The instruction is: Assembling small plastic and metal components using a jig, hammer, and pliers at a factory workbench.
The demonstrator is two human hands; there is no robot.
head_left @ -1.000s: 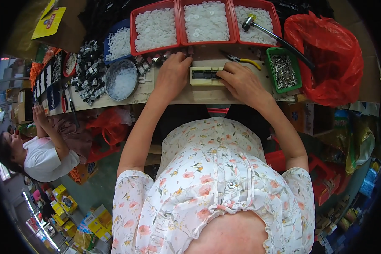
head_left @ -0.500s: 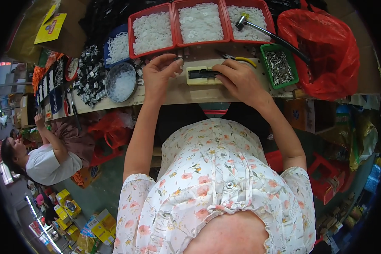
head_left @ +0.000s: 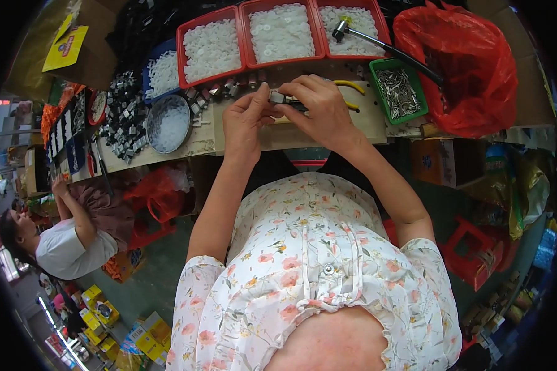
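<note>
My left hand (head_left: 244, 123) is closed, thumb and fingers pinching a small silver metal piece (head_left: 277, 97) above the work table. From the other side my right hand (head_left: 323, 110) meets it, thumb and fingertips closed about the same piece. A dark part (head_left: 297, 105) shows under the right fingers; whether it is joined to the metal piece I cannot tell. The cream block beneath is mostly covered by my hands. Just behind the right hand lie pliers with yellow handles (head_left: 351, 85). Several small metal pieces (head_left: 232, 86) lie beyond the left hand.
Red trays (head_left: 246, 37) of white plastic parts line the back. A hammer (head_left: 390, 49) lies across the right tray. Rightward are a green tray (head_left: 422, 111) of metal pins and a red bag (head_left: 498, 74). A round dish (head_left: 189, 131) stands left. Another person (head_left: 74, 247) sits far left.
My right hand has moved left from the cream block to meet the left hand, which has come lower and closer. Both now hold the small metal piece. The view has shifted slightly.
</note>
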